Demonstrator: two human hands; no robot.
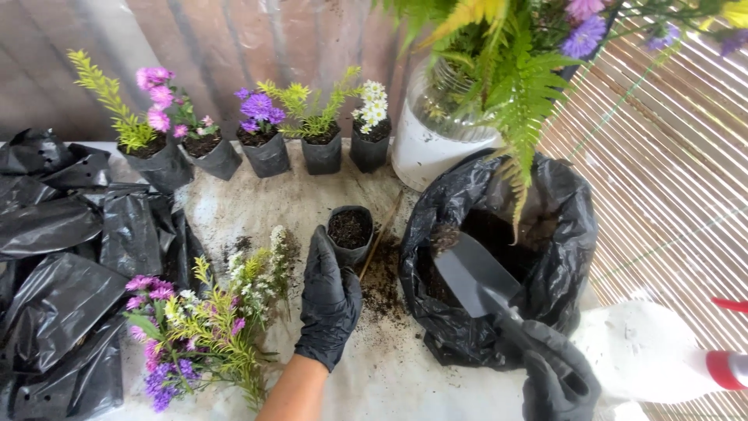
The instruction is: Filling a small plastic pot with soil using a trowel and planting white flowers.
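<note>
Five small black grow bags [269, 152] planted with pink, purple, white and green sprigs line the back wall. A heap of empty black bags [54, 257] lies left. Loose cut flowers [202, 320] rest nearby. A white spray bottle [662, 351] lies right.
</note>
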